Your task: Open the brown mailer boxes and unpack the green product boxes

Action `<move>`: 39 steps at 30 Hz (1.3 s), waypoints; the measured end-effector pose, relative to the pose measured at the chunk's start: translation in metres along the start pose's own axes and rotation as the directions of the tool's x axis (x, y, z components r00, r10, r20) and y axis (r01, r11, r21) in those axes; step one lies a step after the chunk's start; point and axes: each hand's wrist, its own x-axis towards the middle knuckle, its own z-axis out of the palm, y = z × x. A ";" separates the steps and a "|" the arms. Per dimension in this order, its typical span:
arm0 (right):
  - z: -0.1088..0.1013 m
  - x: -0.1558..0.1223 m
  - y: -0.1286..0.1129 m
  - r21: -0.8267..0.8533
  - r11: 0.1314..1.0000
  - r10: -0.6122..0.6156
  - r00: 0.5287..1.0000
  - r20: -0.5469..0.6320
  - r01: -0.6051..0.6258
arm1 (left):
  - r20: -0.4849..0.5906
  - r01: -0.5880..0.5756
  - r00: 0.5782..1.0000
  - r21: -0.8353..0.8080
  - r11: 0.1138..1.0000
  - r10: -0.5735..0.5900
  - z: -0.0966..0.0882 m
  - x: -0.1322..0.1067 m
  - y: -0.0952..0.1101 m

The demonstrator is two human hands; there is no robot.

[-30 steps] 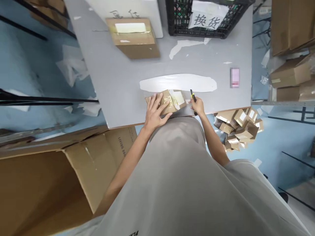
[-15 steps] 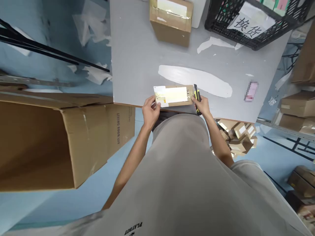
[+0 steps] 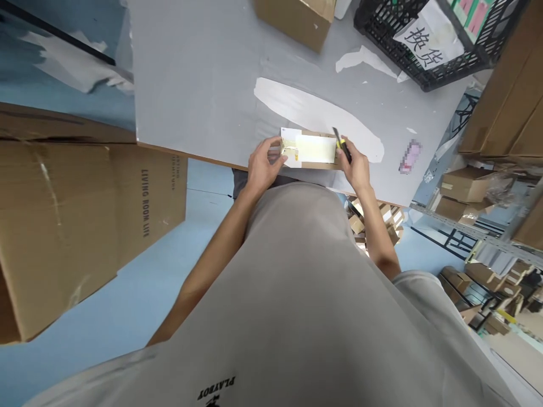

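A small flat cardboard box [image 3: 318,148] with a white label and clear tape is held level at the front edge of the grey table [image 3: 190,85]. My left hand [image 3: 263,165] grips its left end, thumb on the near side and fingers at the far corner. At the right end my right hand [image 3: 355,165] is closed round a black and yellow utility knife [image 3: 343,146], its tip pointing away from me. The right fingers also meet the box's right end; whether they grip it is hidden.
A long white strip [image 3: 318,107] lies on the table beyond the box. Farther back stand a brown carton [image 3: 297,22] and a black plastic crate [image 3: 428,79] with a paper sign. A large carton [image 3: 85,215] is at left; several small boxes [image 3: 388,220] lie below the table at right.
The view has turned and shifted right, so the table appears tilted. Both hands still hold the box ends, and the knife now slants more across the right hand.
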 end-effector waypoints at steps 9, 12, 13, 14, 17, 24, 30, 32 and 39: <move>-0.011 0.037 -0.066 -0.302 0.912 -0.148 0.908 0.392 0.279 | 0.092 -0.013 0.996 -0.056 0.998 0.019 -0.004 0.019 -0.012; -0.013 0.049 -0.076 -0.337 0.881 -0.168 0.885 0.433 0.332 | 0.077 -0.006 0.997 -0.123 0.992 0.016 -0.003 0.021 -0.014; -0.013 0.053 -0.078 -0.344 0.873 -0.174 0.880 0.442 0.345 | 0.076 -0.006 0.997 -0.140 0.990 0.017 -0.002 0.021 -0.015; -0.014 0.056 -0.080 -0.350 0.867 -0.177 0.876 0.448 0.354 | 0.077 -0.007 0.997 -0.151 0.989 0.019 -0.002 0.020 -0.016; -0.016 0.062 -0.084 -0.356 0.862 -0.175 0.871 0.459 0.360 | 0.090 -0.021 0.995 -0.149 0.989 0.034 -0.001 0.020 -0.020; -0.016 0.071 -0.086 -0.373 0.840 -0.191 0.858 0.477 0.394 | 0.083 -0.001 0.996 -0.165 0.986 0.015 0.002 0.019 -0.019; -0.001 0.082 -0.082 -0.383 0.835 -0.203 0.868 0.452 0.395 | 0.041 -0.002 0.999 -0.135 0.991 0.007 0.002 0.017 -0.006; 0.001 0.082 -0.076 -0.400 0.830 -0.193 0.873 0.448 0.389 | 0.019 -0.007 1.000 -0.104 0.995 0.009 0.004 0.016 -0.004; -0.028 0.063 -0.001 -0.397 0.872 -0.123 0.914 0.387 0.286 | -0.005 0.018 1.000 -0.057 0.998 -0.019 0.004 0.018 -0.003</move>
